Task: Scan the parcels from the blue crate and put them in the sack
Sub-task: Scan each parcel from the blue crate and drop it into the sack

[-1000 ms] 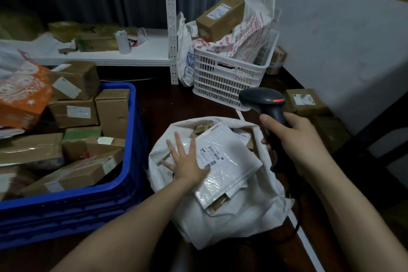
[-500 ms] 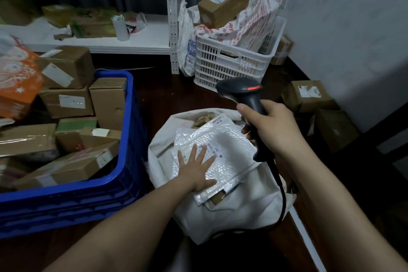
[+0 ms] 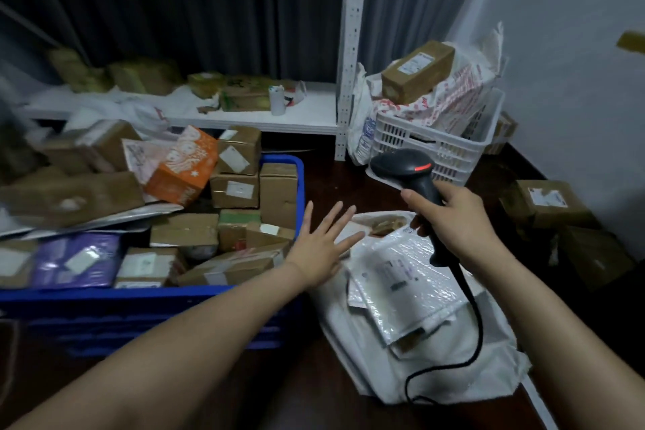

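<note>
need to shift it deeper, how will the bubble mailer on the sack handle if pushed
Probably floppy: the mailer lies thin and bent over the sack. Likely light, being flat. Its glossy film may slide.

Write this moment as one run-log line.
left hand: open, empty, near blue plastic crate | right hand: grips black handheld scanner | white bubble mailer: atop white fabric sack

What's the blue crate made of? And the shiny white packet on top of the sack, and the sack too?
Blue crate: hard plastic, by its smooth moulded rim and even colour.
White packet: probably a plastic bubble mailer; its glossy skin shows rows of little bumps.
Sack: soft matt white cloth or woven plastic; it crumples and folds, but the weave is too fine to tell.
</note>
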